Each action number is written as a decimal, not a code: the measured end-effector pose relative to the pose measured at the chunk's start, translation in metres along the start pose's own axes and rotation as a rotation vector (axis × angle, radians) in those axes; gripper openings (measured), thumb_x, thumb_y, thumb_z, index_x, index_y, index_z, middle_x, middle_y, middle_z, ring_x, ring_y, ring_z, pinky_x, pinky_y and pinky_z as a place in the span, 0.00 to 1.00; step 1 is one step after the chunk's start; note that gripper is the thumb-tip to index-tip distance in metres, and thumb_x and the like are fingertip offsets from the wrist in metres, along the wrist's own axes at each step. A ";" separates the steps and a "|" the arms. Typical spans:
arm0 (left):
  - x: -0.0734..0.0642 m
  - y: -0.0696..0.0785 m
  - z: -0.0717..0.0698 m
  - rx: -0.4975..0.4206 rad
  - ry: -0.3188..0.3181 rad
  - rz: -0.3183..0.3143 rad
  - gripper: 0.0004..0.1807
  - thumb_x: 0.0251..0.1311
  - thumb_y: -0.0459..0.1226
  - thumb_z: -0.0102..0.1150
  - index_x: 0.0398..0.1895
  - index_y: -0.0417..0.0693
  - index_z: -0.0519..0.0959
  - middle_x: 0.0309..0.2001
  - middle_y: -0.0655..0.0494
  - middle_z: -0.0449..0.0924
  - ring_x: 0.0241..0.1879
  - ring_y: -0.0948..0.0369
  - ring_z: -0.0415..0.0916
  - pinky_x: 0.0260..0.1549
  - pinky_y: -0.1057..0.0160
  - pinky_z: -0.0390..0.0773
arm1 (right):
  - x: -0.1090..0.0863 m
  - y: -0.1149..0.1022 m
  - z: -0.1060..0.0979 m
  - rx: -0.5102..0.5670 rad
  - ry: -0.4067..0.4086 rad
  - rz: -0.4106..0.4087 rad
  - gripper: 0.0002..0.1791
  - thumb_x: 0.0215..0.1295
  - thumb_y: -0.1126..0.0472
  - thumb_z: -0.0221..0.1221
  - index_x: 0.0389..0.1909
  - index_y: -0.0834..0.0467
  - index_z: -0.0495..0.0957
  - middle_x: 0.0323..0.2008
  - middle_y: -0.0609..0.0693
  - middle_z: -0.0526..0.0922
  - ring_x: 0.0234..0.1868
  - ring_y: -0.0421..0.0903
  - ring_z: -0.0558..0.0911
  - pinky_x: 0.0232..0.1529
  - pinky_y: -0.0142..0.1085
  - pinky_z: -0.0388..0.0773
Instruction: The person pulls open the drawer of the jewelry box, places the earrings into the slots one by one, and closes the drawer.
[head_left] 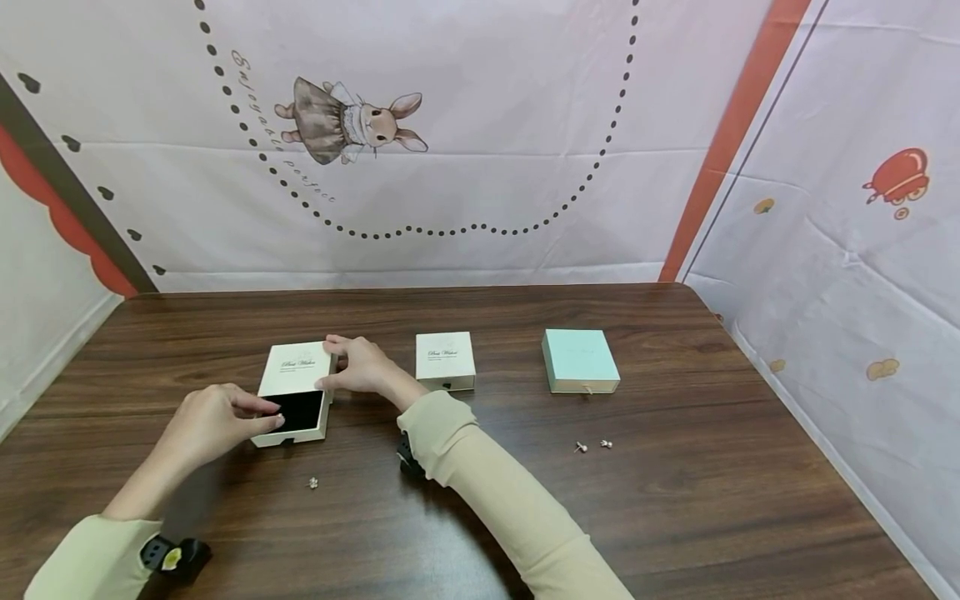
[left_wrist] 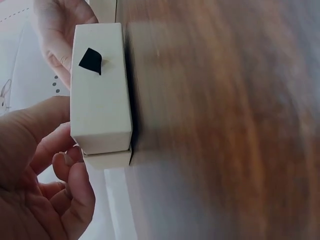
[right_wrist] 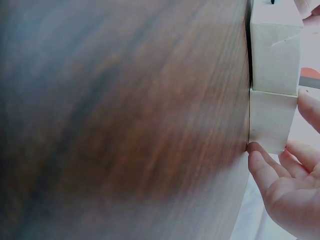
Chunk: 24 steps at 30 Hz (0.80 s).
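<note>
A white gift box [head_left: 297,367] with "Best Wishes" lettering stands at the left, its drawer [head_left: 288,437] pulled partway out toward me. Black padding [head_left: 300,410] lines that drawer. My right hand [head_left: 363,367] holds the sleeve of the box at its right side, thumb near the front corner, fingers toward the back. Over the drawer's left half is my left hand [head_left: 213,425], thumb and forefinger close together at the padding. I cannot tell whether a small thing sits between those fingertips. One small stud earring [head_left: 312,482] lies on the table in front of the box.
A second white box [head_left: 446,361] stands shut to the right of my right hand. Farther right is a mint-green box [head_left: 581,360], also shut. Two stud earrings, one [head_left: 581,447] beside the other [head_left: 606,444], lie in front of it on the wooden table [head_left: 712,467].
</note>
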<state>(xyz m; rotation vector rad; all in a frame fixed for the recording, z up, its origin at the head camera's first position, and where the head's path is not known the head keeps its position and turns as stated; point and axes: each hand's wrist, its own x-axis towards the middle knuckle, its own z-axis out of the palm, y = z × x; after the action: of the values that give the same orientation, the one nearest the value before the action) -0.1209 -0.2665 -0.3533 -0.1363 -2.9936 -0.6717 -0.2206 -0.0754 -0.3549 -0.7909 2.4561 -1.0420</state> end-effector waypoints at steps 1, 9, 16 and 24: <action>0.000 -0.001 0.000 -0.002 -0.001 0.000 0.12 0.44 0.46 0.68 0.29 0.49 0.86 0.36 0.40 0.80 0.25 0.63 0.71 0.21 0.63 0.65 | 0.000 0.000 0.000 0.001 0.000 0.000 0.37 0.55 0.54 0.63 0.66 0.54 0.60 0.68 0.41 0.57 0.55 0.41 0.74 0.50 0.27 0.69; -0.001 -0.002 -0.001 0.003 -0.011 0.009 0.05 0.44 0.43 0.68 0.25 0.54 0.86 0.34 0.44 0.82 0.26 0.62 0.72 0.22 0.63 0.66 | 0.001 0.000 0.001 -0.018 0.006 0.008 0.37 0.55 0.54 0.63 0.66 0.53 0.60 0.67 0.40 0.57 0.54 0.40 0.75 0.53 0.28 0.68; -0.001 -0.001 -0.003 0.009 -0.021 -0.011 0.07 0.45 0.44 0.67 0.25 0.52 0.86 0.31 0.45 0.82 0.23 0.62 0.68 0.20 0.63 0.64 | 0.001 -0.001 0.002 -0.004 0.003 0.006 0.37 0.55 0.55 0.63 0.66 0.54 0.60 0.68 0.41 0.57 0.54 0.40 0.74 0.51 0.27 0.68; -0.009 0.005 -0.014 -0.020 0.071 -0.017 0.18 0.43 0.51 0.68 0.31 0.47 0.86 0.28 0.50 0.84 0.26 0.60 0.77 0.23 0.61 0.68 | 0.001 0.000 0.002 -0.013 0.007 0.009 0.37 0.55 0.54 0.64 0.65 0.53 0.61 0.67 0.40 0.58 0.54 0.39 0.75 0.53 0.28 0.67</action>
<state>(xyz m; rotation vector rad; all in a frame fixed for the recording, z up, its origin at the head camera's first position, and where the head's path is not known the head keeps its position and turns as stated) -0.1106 -0.2686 -0.3397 -0.0872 -2.9247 -0.6927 -0.2203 -0.0777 -0.3562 -0.7811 2.4731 -1.0281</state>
